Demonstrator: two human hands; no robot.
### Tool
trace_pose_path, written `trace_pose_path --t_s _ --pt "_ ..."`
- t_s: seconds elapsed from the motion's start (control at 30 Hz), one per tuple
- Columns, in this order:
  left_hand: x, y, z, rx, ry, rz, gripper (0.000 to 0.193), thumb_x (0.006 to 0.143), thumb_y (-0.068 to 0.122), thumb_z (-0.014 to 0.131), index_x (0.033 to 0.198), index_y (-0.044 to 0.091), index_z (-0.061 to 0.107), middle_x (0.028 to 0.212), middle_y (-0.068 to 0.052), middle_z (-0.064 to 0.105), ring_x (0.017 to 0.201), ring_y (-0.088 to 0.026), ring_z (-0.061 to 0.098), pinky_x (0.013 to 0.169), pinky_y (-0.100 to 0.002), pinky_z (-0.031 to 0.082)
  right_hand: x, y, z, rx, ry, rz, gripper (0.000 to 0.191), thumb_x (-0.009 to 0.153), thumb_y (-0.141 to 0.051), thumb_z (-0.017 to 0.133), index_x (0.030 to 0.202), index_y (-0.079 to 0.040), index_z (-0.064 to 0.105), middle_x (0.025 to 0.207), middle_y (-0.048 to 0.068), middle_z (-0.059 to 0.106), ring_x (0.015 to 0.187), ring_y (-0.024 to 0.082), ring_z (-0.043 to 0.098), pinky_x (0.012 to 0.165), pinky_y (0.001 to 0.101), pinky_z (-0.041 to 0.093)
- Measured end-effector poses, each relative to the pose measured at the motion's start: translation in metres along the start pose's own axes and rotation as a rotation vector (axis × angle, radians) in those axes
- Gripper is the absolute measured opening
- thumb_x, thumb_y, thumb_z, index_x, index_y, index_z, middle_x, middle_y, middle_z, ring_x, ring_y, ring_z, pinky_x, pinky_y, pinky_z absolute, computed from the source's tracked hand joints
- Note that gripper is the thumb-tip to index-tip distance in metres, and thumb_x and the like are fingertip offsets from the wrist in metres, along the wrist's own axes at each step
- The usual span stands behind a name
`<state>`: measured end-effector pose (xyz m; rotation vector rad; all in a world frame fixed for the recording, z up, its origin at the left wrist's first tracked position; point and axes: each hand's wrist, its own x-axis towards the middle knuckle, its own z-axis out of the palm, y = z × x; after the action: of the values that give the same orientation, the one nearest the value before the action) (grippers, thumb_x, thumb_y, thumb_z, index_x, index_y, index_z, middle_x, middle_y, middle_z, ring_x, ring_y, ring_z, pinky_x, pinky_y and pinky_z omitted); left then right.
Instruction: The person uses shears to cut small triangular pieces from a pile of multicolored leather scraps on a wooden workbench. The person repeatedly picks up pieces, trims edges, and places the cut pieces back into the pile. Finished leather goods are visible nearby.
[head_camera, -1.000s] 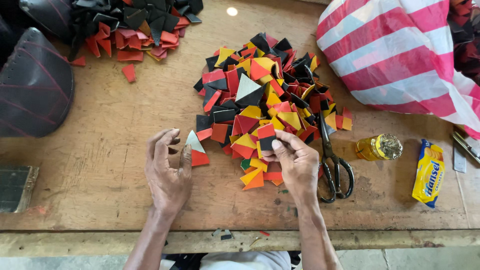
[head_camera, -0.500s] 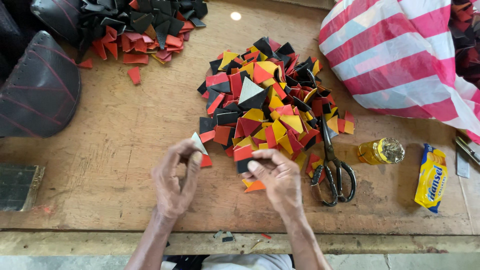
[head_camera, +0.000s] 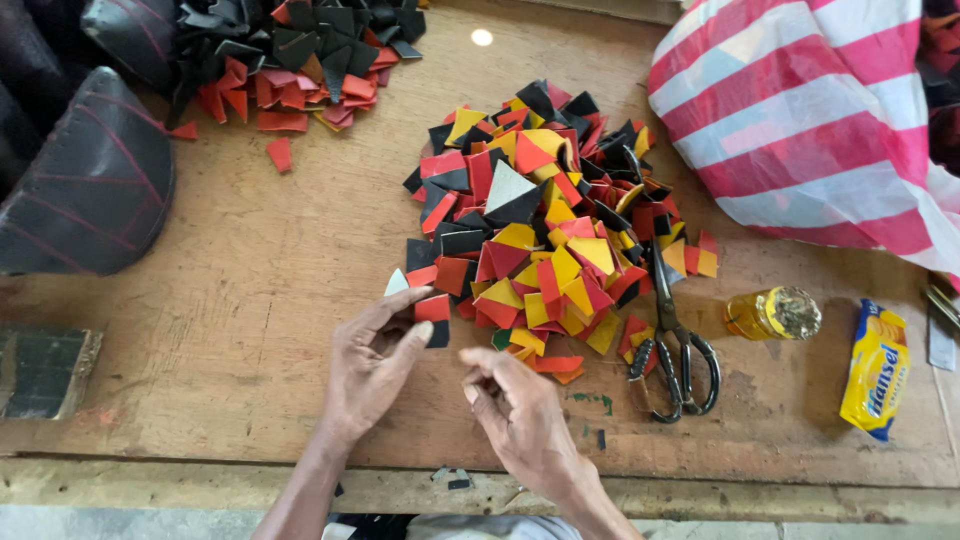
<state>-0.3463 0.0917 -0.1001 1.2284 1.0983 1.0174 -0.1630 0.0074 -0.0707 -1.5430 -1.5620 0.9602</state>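
Worn wooden surface (head_camera: 250, 300), scratched and stained. A heap of cut pieces (head_camera: 545, 215) sat at centre: flat triangles and wedges in red, yellow and black, stiff-looking, some showing a grey underside. At 4 o'clock from the heap lay black-handled scissors (head_camera: 675, 345), blades pointing into the pile, then a small yellow bottle (head_camera: 770, 313) on its side and a yellow snack packet (head_camera: 873, 370). A red-and-white striped plastic bag (head_camera: 810, 120) bulged at 2 o'clock; a second heap of red and black offcuts (head_camera: 295, 55) lay at 11 o'clock, and a dark stitched curved panel (head_camera: 95, 190) at 9 o'clock. Nothing lay between the hands and the pile. Left hand (head_camera: 375, 365), at 7 o'clock from the heap, had fingers loosely spread, tips resting on a red-and-black piece (head_camera: 434, 318) at the pile's near edge. Right hand (head_camera: 520, 415), at 6 o'clock, had fingers curled inward, thumb against fingertips; whether it pinched anything could not be told.
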Motion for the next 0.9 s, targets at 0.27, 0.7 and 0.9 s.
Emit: trace_pose_path --t_s 0.27,0.7,0.9 --pt "0.004 -0.011 0.002 -0.036 0.038 0.043 0.035 0.091 -0.003 0.072 0.125 0.003 0.069 0.100 -0.001 0.072 0.081 -0.005 0.062 0.070 -0.020 0.053 0.017 0.026 0.003 0.116 0.141 0.184 0.026 0.092 -0.005 0.069 0.117 -0.003 0.067 0.095 0.008 0.074 0.070 0.010 0.071 0.057 0.0250 0.064" --pt "0.003 0.003 0.009 -0.001 0.049 0.074 0.023 0.091 -0.005 0.074 0.112 0.003 0.071 0.095 -0.004 0.068 0.079 -0.010 0.066 0.068 -0.024 0.058 0.014 0.011 -0.022 0.025 0.193 0.062 0.021 0.091 -0.010 0.075 0.112 -0.006 0.074 0.090 0.008 0.074 0.072 0.015 0.070 0.061 0.0280 0.058" --pt "-0.005 0.020 0.039 0.546 -0.210 0.553 0.037 0.066 -0.008 0.073 0.099 0.009 0.069 0.143 -0.023 0.053 0.133 -0.048 0.046 0.107 -0.052 0.042 0.012 0.012 -0.052 -0.498 0.218 -0.139 0.082 0.075 -0.023 0.083 0.146 -0.009 0.043 0.149 0.021 0.034 0.138 0.040 0.033 0.111 0.0502 0.034"
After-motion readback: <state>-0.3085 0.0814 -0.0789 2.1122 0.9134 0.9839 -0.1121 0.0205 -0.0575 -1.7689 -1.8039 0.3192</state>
